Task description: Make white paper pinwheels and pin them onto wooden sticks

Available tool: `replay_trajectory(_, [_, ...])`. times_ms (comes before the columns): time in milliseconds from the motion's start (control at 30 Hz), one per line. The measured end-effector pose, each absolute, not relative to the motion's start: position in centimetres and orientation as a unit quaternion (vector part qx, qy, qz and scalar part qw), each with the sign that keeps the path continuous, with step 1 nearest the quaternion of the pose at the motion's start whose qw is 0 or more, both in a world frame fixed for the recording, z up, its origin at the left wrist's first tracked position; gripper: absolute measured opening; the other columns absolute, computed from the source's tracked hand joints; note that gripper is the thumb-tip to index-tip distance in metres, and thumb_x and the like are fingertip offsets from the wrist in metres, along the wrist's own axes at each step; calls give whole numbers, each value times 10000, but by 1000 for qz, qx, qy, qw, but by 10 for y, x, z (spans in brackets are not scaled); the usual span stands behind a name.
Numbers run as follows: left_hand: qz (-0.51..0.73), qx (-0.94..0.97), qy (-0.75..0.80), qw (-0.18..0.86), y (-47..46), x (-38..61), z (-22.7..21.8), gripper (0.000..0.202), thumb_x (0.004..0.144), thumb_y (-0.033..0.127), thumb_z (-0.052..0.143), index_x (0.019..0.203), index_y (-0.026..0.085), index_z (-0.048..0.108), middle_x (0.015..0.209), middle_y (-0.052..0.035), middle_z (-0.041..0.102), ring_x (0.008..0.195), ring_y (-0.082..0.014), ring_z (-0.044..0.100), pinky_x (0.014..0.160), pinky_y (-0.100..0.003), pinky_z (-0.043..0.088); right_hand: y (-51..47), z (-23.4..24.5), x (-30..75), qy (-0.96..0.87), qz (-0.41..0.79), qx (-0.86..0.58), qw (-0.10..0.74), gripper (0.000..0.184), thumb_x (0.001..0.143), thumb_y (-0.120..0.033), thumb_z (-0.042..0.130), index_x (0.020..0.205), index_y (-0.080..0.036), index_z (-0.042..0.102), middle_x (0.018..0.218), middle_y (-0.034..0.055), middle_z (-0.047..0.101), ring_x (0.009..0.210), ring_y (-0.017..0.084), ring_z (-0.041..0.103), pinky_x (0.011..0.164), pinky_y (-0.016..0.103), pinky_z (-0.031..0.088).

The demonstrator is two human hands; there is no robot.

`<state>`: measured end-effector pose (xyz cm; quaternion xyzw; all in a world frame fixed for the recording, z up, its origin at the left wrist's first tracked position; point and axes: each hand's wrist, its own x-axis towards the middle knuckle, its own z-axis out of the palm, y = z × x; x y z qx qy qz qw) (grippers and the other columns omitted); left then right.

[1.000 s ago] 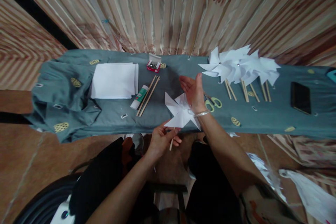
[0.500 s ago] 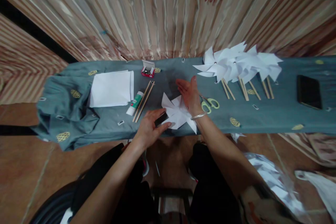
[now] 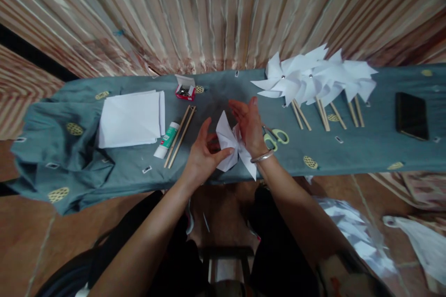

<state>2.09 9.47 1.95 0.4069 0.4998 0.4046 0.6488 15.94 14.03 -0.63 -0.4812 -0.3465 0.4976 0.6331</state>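
Note:
A white paper pinwheel (image 3: 227, 145) without a stick stands between my hands over the front half of the table, its blades folded up. My left hand (image 3: 202, 155) has its thumb across the front of the paper, with the other fingers along the left side and partly behind it. Against the right blades rests my right hand (image 3: 251, 127), its fingers stretched out and thumb raised; a silver bangle (image 3: 262, 156) circles that wrist. Green-handled scissors (image 3: 275, 138) lie just right of the right hand, blades partly hidden by it.
Left of my hands are wooden sticks (image 3: 181, 137), a glue stick (image 3: 167, 140), a small red box (image 3: 185, 88) of metal pieces and stacked white paper (image 3: 128, 118). Finished pinwheels (image 3: 313, 76) lie at back right, near a dark phone (image 3: 411, 116). Curtains (image 3: 209, 18) hang behind the table.
The pinwheel, spread fairly flat before, is now folded up and narrower between my hands. My left hand has turned more upright, its fingers raised. The view has shifted slightly.

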Motion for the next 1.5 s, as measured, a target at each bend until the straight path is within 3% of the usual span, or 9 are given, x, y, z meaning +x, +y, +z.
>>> replay_trajectory(200, [371,320,501,713,95,30,24,994,621,-4,753,1493,198,322,834,-24,754,771,-222,734,720,-303,579,139,-8,155,-386,474,-488,623,600,904,-716,305,985,-283,713,1173,30,702,1206,210,601,1120,416,398])
replay_trajectory(533, [372,308,494,723,92,19,19,1014,659,-5,695,1533,222,233,946,-40,770,681,-167,714,652,-244,548,142,-9,155,-383,477,-493,619,656,907,-728,263,1020,-251,699,1216,70,681,1224,231,589,1122,435,396])
replay_trajectory(767, [389,322,480,717,91,22,17,935,606,-4,759,1449,193,407,905,-28,753,798,-213,724,711,-279,571,127,4,146,-445,421,-500,612,551,942,-661,285,1060,-305,688,1278,20,639,1322,212,501,1182,431,312])
replay_trajectory(933, [430,332,476,691,90,26,12,820,581,-8,778,1338,179,526,1101,-65,729,1041,-255,687,863,-318,563,115,17,137,-484,383,-518,593,464,943,-618,362,1145,-317,652,1440,-10,511,1420,200,371,1211,391,239])
replay_trajectory(1133, [441,341,474,682,88,26,4,769,594,22,794,1304,196,554,1157,-75,713,1107,-284,660,896,-358,560,112,17,134,-503,383,-517,578,484,960,-620,274,1183,-361,617,1471,-51,464,1425,157,351,1212,362,237])
replay_trajectory(1367, [460,402,446,654,91,25,-9,762,586,77,794,1297,187,542,1182,-79,699,1128,-303,645,961,-445,533,116,13,133,-528,354,-514,576,628,900,-725,297,1181,-274,632,1455,53,488,1417,251,369,1197,468,247])
replay_trajectory(1500, [470,434,430,637,92,26,-17,744,598,102,773,1297,185,533,1200,-90,692,1127,-308,644,985,-474,518,117,12,134,-562,314,-517,564,647,912,-710,278,1188,-237,621,1433,100,505,1398,239,405,1182,481,284])
